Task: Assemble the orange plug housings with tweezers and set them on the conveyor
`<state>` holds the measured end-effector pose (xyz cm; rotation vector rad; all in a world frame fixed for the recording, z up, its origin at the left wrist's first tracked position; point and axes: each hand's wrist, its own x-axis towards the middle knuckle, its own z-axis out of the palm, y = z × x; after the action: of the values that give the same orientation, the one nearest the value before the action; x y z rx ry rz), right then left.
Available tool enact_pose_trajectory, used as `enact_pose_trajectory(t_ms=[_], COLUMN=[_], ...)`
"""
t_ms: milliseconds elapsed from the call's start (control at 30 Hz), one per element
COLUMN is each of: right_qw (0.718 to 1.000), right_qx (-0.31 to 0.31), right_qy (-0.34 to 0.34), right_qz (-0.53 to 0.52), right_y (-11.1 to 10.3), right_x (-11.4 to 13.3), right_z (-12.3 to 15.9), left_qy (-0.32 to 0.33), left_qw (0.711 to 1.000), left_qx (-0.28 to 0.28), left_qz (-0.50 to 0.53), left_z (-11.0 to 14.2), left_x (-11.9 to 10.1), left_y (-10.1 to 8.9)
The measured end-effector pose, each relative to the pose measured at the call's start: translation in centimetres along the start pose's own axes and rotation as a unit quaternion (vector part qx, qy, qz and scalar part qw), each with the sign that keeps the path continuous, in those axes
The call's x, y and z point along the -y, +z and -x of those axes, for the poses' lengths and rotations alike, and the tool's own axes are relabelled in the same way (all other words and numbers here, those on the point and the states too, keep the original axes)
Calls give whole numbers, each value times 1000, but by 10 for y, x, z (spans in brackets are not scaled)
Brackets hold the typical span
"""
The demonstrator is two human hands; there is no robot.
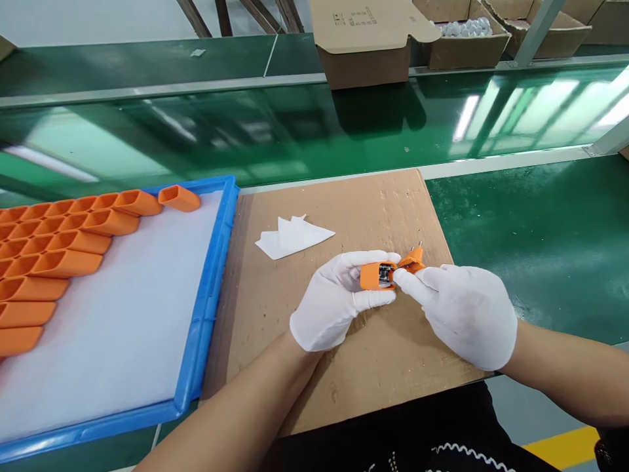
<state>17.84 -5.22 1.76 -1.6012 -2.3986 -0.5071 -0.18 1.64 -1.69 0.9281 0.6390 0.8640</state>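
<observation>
Both my hands wear white gloves and meet over a sheet of brown cardboard (314, 367). My left hand (334, 301) is closed round an orange plastic shell (374, 275) whose open end faces right, with metal parts showing inside. My right hand (464, 311) pinches an orange plug cap (411, 262) with metal pins at that open end. The cap touches the shell's mouth at a slant.
A blue tray (204, 321) with a white liner stands at the left, holding rows of several orange shells (63, 242). A folded white paper (292, 236) lies on the cardboard. Beyond runs a green conveyor belt (295, 131), with cardboard boxes (366, 49) behind it.
</observation>
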Motion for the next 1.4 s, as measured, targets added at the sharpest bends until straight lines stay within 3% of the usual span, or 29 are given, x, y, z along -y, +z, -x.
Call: enact_pose_trajectory(t_ms=[133, 300, 533, 733, 867, 1400], right_qw=[1000, 999, 999, 998, 999, 997], right_qx=[-11, 22, -4, -34, 1, -22], right_qy=[14, -11, -3, 18, 12, 9], right_qz=[-25, -20, -46, -47, -53, -77], right_y=[0, -2, -2, -2, -2, 6], right_x=[-4, -4, -8, -9, -9, -7], right_z=[-1, 1, 1, 1, 0, 0], left_qy=[14, 16, 25, 22, 14, 18], left_qw=[1000, 1000, 1000, 999, 998, 997], left_qx=[12, 4, 14, -12, -39, -38], left_qz=[9, -3, -12, -35, -49, -64], left_z=[-1, -1, 0, -1, 0, 1], left_x=[-1, -2, -2, -5, -6, -9], left_y=[-1, -2, 0, -2, -3, -2])
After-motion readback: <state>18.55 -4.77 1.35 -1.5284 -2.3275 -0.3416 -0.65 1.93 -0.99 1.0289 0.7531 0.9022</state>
